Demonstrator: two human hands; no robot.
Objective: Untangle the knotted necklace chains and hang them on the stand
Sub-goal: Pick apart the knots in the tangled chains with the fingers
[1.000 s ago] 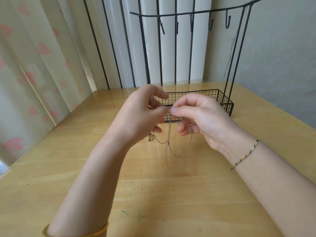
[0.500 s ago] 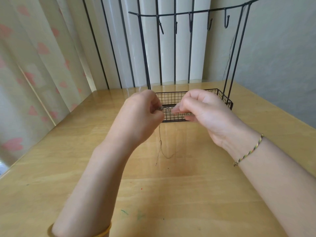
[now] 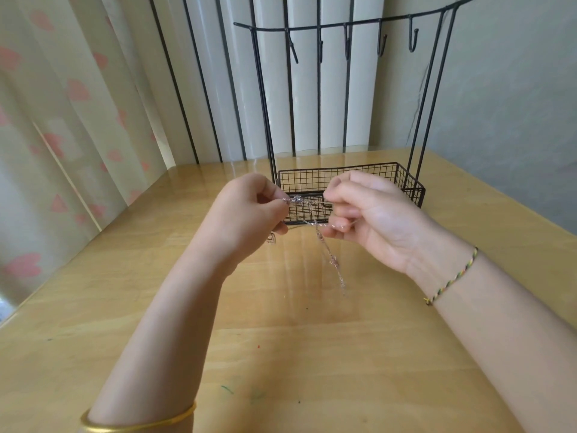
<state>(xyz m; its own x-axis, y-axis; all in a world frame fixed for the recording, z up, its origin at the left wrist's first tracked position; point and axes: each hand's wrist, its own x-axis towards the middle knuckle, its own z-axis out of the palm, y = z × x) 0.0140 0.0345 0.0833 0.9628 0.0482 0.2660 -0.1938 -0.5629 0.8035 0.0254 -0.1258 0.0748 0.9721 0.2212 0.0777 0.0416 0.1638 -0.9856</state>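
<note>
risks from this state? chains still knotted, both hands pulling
1. The knot sits bunched at the left hand while the right hand draws strands away; pulling apart may cinch it tighter.
2. The chains look very fine, so a hard tug could snap a link.
3. A loose tail dangles above the table near the stand; it could snag the wire basket.

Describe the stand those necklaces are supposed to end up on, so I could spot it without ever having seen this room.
At the far end of the wooden table, before the pale vertical blinds, stands a black wire stand. Thin uprights rise from its mesh basket to a curved top bar. Its row of small hooks, all bare, sets it apart.
</note>
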